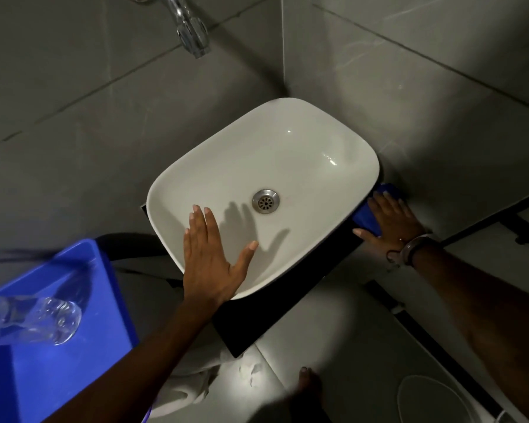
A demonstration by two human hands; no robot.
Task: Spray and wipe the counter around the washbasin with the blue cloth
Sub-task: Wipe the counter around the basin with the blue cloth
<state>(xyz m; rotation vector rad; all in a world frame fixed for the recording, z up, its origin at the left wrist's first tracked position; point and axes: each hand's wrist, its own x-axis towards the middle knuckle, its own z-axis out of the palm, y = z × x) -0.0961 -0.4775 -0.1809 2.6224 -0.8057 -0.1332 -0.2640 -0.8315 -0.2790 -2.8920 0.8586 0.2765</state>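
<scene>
Right hand fingers flat, pressing blue cloth on counter.

Beside the washbasin, the blue cloth lies mostly hidden under the right hand. Left of the washbasin, the clear bottle is blurred and cut by the frame's left edge. Above the washbasin, the tap is cut off at the top.

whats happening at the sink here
A person is wiping the dark counter around the white washbasin. The right hand presses the blue cloth flat on the counter at the basin's right side. The left hand rests open on the basin's near rim. A clear bottle lies on a blue tub at left.
</scene>
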